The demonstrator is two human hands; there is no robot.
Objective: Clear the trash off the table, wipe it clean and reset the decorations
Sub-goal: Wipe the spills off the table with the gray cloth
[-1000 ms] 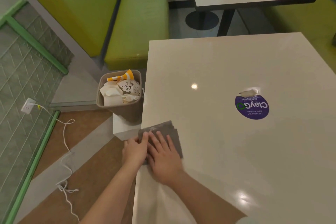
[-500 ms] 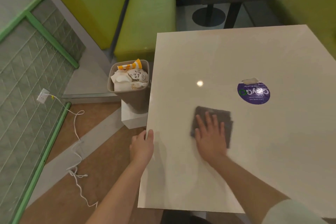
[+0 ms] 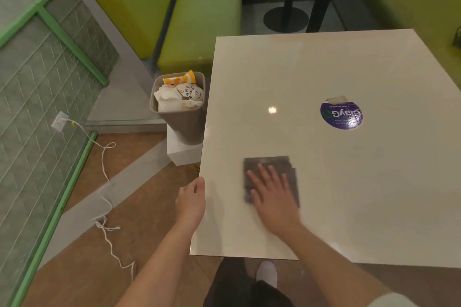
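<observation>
Right hand (image 3: 273, 197), flat and open on the grey cloth (image 3: 270, 179), is sliding back left across the table (image 3: 324, 70), left hand (image 3: 190, 203) still gripping the edge, wiping underway.

Your table (image 3: 324, 77) top is open beyond the cloth (image 3: 287, 163); only a flat sticker (image 3: 341, 115) there. Full bin (image 3: 178, 107) crowds its left edge.
</observation>
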